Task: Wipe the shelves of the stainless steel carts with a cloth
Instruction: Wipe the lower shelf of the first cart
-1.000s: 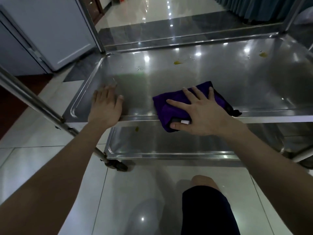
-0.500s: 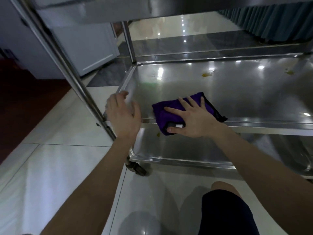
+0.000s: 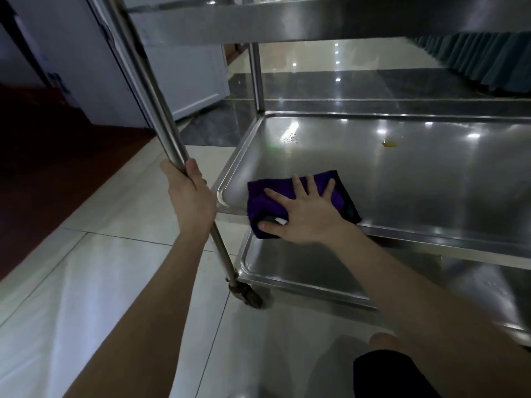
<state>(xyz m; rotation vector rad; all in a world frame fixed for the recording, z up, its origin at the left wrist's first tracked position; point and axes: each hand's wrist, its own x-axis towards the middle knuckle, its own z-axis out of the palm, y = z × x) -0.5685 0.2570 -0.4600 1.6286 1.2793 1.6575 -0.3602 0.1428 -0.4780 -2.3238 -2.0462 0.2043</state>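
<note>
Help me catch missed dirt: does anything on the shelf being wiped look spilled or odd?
Yes. A small yellowish blob sits on the middle shelf toward its back, well beyond the purple cloth under the right hand. A patch of droplets lies near the back left corner. Neither looks wiped yet.

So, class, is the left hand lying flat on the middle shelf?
No, the left hand grips the cart's upright post, off the shelf.

We find no readable text, brand or number. The small white tag (image 3: 281, 221) on the folded purple cloth (image 3: 260, 209) is illegible.
</note>
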